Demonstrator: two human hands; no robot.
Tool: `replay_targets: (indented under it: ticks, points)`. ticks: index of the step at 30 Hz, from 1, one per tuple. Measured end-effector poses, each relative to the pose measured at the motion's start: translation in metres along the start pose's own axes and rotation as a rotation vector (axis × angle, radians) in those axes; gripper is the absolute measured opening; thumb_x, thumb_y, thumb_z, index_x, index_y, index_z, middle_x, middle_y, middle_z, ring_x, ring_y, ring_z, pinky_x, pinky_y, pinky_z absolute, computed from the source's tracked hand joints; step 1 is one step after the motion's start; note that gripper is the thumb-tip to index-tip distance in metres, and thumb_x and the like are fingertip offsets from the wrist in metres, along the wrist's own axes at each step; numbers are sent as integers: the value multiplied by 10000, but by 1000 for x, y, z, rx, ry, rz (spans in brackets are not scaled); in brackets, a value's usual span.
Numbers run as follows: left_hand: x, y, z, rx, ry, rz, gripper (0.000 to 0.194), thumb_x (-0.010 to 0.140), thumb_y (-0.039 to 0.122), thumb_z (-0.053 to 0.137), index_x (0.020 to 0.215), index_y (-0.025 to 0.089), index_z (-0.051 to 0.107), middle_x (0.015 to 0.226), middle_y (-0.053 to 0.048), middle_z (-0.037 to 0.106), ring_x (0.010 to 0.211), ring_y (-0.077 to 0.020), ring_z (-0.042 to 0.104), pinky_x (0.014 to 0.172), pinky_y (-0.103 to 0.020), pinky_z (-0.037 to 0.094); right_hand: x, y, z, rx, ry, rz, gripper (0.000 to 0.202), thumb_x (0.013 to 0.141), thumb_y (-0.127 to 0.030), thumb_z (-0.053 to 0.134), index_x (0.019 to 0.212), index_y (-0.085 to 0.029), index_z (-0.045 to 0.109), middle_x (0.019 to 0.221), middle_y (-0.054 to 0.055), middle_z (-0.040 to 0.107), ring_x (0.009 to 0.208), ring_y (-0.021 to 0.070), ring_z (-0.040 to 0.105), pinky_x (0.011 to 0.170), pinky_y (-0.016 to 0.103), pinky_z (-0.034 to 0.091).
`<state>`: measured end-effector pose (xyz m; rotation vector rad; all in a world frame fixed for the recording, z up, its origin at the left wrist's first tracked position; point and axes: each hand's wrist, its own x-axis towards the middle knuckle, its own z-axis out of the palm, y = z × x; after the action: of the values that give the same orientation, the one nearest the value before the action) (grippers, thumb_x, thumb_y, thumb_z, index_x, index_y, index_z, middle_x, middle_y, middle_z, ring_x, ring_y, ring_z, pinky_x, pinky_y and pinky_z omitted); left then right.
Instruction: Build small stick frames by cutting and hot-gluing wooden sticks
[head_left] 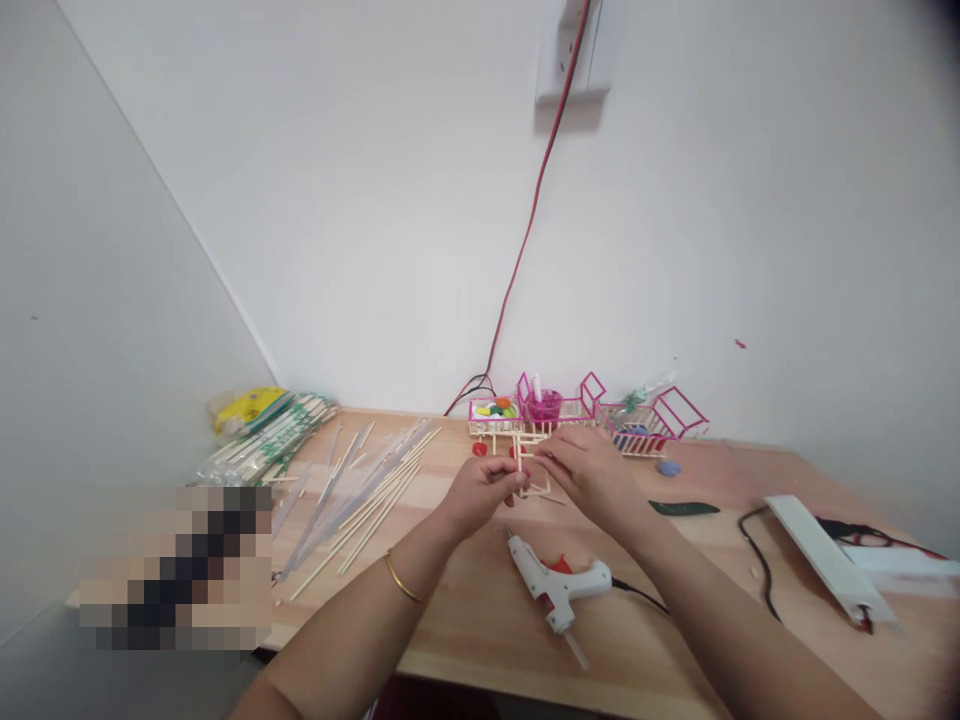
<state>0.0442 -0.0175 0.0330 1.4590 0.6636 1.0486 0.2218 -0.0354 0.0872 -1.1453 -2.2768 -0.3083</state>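
Observation:
Between my two hands, above the table, is a small frame of pale wooden sticks [535, 491]. My left hand [481, 492] pinches its left side, with thumb and fingers closed. From the right, my right hand [589, 468] has its fingers pinched together at the frame's upper part; whether they hold a separate stick there is too small to tell. A white hot glue gun [551, 585] lies on the table just below my hands, a glue stick poking from its back end and its nozzle toward the frame.
Long sticks [382, 500] lie spread at left, by packaged sticks [281, 430]. Pink-edged stick baskets [637, 425] stand along the wall. A dark green blade-shaped piece [684, 508] and a white power strip [829, 560] with cables lie at right. A red-black cable [529, 225] hangs down the wall.

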Motion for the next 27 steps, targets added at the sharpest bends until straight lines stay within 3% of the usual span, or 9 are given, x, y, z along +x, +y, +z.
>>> replay_targets:
  ticks: [4,9,12,15,19,22,27]
  points:
    - [1,0,-1,-38,22,-16,254,731,355,640,770,105,657,692,-32,601,549,-69,492,548,-199,404,-5,5,-5,148,112,68,150,867,-279,515,860,-188,634,803,52,636,762,173,554,706,298,381]
    - [2,1,-1,-81,49,-52,250,721,349,652,771,104,652,718,-33,609,537,-62,498,543,-197,405,-19,14,-6,296,229,318,207,853,-360,501,807,-200,624,718,30,609,663,160,528,610,275,399]
    - [2,-1,-1,-105,35,-60,251,721,349,654,775,104,652,727,-36,611,544,-65,505,546,-199,409,-24,15,1,424,156,451,241,835,-410,503,804,-199,614,703,16,600,636,151,516,584,263,398]
    - [2,-4,-2,-111,8,-49,252,730,348,648,772,100,649,727,-40,610,545,-67,505,551,-203,413,-26,12,7,578,-1,542,281,810,-448,517,881,-193,611,755,15,620,675,151,538,610,260,411]
    - [2,-7,-3,-118,-7,-46,248,737,343,644,783,100,648,731,-42,605,549,-70,504,559,-212,420,-24,6,9,709,-180,527,286,809,-460,506,787,-189,597,702,-14,574,639,126,497,584,240,378]
    - [1,-6,-2,-122,-12,-39,257,743,351,636,807,103,653,744,-45,605,563,-75,508,567,-217,425,-23,3,8,704,-215,498,314,820,-443,496,649,-184,545,588,-43,445,561,101,395,527,228,305]
    - [1,2,-2,-18,-20,-2,278,748,371,623,822,107,669,778,-53,614,607,-84,511,606,-222,434,-23,2,9,759,-178,555,301,819,-437,502,658,-183,521,578,-52,376,543,95,328,507,224,260]
